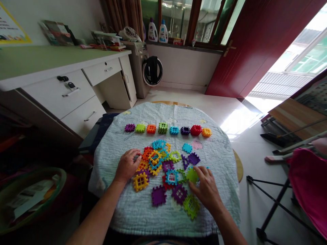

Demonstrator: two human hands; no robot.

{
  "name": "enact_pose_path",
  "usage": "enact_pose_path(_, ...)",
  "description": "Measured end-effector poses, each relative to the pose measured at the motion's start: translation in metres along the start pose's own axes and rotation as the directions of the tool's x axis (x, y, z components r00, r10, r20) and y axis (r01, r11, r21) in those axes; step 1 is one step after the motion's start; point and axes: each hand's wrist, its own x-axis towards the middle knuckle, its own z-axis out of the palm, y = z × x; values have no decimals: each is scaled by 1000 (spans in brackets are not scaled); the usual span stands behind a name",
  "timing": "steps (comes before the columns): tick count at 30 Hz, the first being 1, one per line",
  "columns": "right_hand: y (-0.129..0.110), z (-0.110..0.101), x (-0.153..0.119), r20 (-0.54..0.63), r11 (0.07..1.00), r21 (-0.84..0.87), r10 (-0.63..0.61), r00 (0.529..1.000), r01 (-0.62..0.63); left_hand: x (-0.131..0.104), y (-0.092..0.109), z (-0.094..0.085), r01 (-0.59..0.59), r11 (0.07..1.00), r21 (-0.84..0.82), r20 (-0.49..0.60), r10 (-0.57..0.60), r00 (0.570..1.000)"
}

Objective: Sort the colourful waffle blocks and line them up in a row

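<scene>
Bright sunlight (237,119) came in by the red door (245,44) and shone on the floor (186,97). By the window (177,17) stood a washing machine (139,80). A pale blue cloth (108,156) covered the round tabletop (239,168), maybe so the toys would not slide. Eight little blocks (162,128) stood in a row at the far side, with gaps between them, perhaps to keep each colour easy to see and away from the messy pile (155,157). That pile was made of flat toy pieces with bumpy edges, some on top of others. The left hand (127,165) was at the left side of the pile with its fingers bent. I could not tell if its grip held a piece or just touched one. The right hand (207,187) was at the right side, its thumb and fingers clamped on a lime piece (192,176), likely by the edge because a flat thing was easiest to pinch there. One purple square (158,196) lay flat between the arms.
</scene>
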Motion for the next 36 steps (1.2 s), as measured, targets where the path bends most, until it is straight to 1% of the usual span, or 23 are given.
enact_pose_path(2, -2, -1, 6, -10, 1000, 25, -8, 1000, 8, 0, 0, 0, 0, 1000, -1, -5, 0, 1000)
enact_pose_path(5, -6, -1, 22, -1, 996, 64, -64, 998, 64, 0, 0, -1, -5, 1000, -1, 1, 5, 1000)
enact_pose_path(11, -12, 4, 78, 95, 982, 76, -177, 980, 170, 0, 3, -1, 15, 1000, -13, -11, -15, 1000)
enact_pose_path(14, -14, 11, 99, 149, 977, 66, -209, 967, 201, 0, 5, -2, 20, 1000, -15, -8, -20, 1000)
enact_pose_path(17, -13, 20, 110, 224, 974, 54, -227, 948, 220, 1, 6, -3, 20, 1000, -15, -3, -20, 1000)
enact_pose_path(21, -10, 33, 117, 349, 966, 55, -254, 902, 251, 0, 6, -3, 20, 1000, -13, -6, -20, 1000)
enact_pose_path(24, -9, 34, 123, 396, 963, 39, -261, 880, 268, 0, 5, -3, 18, 1000, -10, 1, -18, 1000)
enact_pose_path(27, -9, 27, 131, 386, 958, -5, -262, 885, 286, 0, 5, -3, 25, 1000, 0, 9, -25, 1000)
enact_pose_path(30, -10, 18, 141, 321, 962, -82, -223, 920, 262, 0, 6, -3, 33, 999, 3, 10, -33, 999)
enact_pose_path(31, -10, 16, 144, 317, 963, -113, -198, 928, 244, 0, 6, -3, 32, 999, 2, 7, -32, 999)
enact_pose_path(34, -6, 16, 153, 383, 966, -184, -98, 918, 180, 1, 8, -4, 25, 1000, -4, -4, -25, 1000)
enact_pose_path(36, 0, 19, 156, 416, 972, -184, -56, 907, 145, 1, 8, -4, 23, 1000, -8, -9, -23, 1000)
